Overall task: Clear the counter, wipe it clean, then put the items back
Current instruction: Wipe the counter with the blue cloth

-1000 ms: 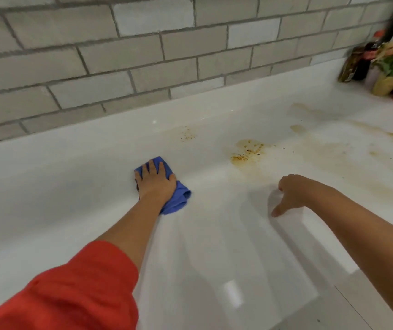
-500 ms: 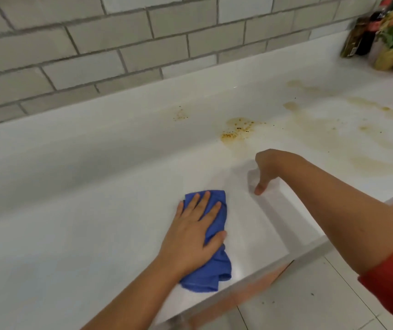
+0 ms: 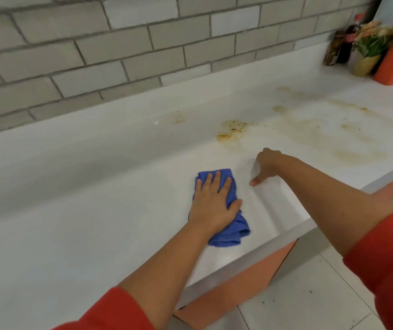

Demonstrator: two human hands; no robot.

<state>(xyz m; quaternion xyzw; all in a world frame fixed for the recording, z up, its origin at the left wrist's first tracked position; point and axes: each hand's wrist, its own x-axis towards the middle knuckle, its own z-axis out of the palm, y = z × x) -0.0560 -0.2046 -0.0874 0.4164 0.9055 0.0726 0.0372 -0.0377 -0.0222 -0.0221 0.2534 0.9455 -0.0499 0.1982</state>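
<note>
Left hand (image 3: 214,206) lies flat, fingers straight, pressing the blue cloth (image 3: 230,232) onto the tabletop (image 3: 95,222). The cloth sits near the front edge, its bunched tail trailing toward 5 o'clock. Right hand (image 3: 265,163) is loosely clenched and holds nothing I can see, thumb tip down on the surface at 2 o'clock from the cloth.

Risks, as I judge them:
- Brown speckled stain (image 3: 232,131) at 1 o'clock, with paler smears beyond at 2 to 3 o'clock. One pass with a loaded cloth could spread grease over the clean patch.
- A pull toward 6 o'clock could drop grit onto the floor.
- A long sweep toward 2 o'clock could tip the corner items.

Containers, far corner at 2 o'clock:
- dark bottle (image 3: 347,44), red cap, level unreadable
- pot (image 3: 366,65) holding greenery
</note>
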